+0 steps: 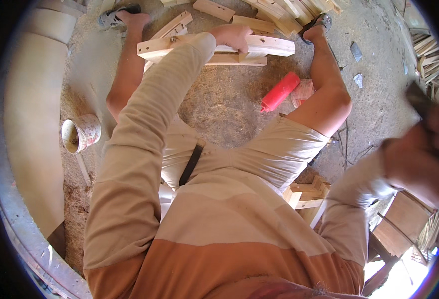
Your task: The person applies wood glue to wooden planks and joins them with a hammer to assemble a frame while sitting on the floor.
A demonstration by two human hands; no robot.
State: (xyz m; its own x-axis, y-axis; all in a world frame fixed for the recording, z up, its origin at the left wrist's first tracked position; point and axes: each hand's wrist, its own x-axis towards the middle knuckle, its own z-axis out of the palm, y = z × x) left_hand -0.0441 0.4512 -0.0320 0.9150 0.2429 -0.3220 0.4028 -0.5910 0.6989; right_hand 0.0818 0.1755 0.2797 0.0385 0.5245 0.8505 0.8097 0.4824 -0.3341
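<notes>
My left hand (233,37) is closed on a pale wooden frame (274,46), its fingers curled over the upper rail. Small holes show in that rail, and a second rail runs parallel below it. Between my feet, the frame lies across in front of me. Out at the right rim, my right hand (413,162) is raised and smeared by motion. A dark tool (419,99) sticks out of its grip; blur and the picture edge hide its kind. The right hand is well apart from the frame.
A red squeeze bottle (280,91) lies by my right knee. At left stands a stained bucket (81,133) with a stick (84,169) beside it. Wood offcuts (274,15) are piled ahead. A small wooden frame (306,194) sits near my right hip.
</notes>
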